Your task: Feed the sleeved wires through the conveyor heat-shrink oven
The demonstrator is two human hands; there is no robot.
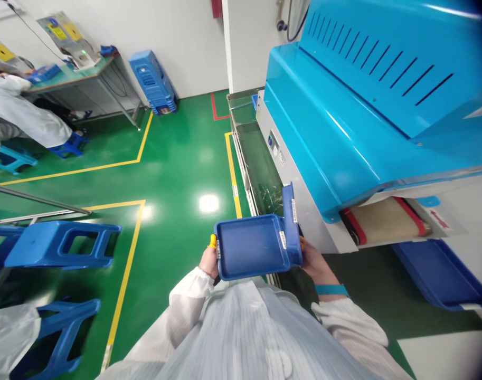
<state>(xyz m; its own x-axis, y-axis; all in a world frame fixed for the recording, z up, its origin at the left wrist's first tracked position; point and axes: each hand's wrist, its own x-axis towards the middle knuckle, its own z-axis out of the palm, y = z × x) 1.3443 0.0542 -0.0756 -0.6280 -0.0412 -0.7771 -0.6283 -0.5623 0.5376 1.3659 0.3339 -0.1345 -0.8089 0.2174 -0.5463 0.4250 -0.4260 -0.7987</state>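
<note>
A shallow blue tray (252,245) with white labels is held level in front of my body, its inside bare. My left hand (209,261) grips its left end, a yellow finger cover showing at the rim. At the right end a second blue tray (291,224) stands on edge against the first. My right hand (311,260) is closed on this upright tray, also with a yellow finger cover; some of its fingers are hidden behind it. A teal band circles my right wrist.
A large blue machine (343,121) with a conveyor belt (387,220) fills the right side. Another blue tray (442,272) lies below the belt. Blue stools (62,244) stand at left, stacked stools (151,79) by the wall. Seated people (27,108) work at a table (72,76).
</note>
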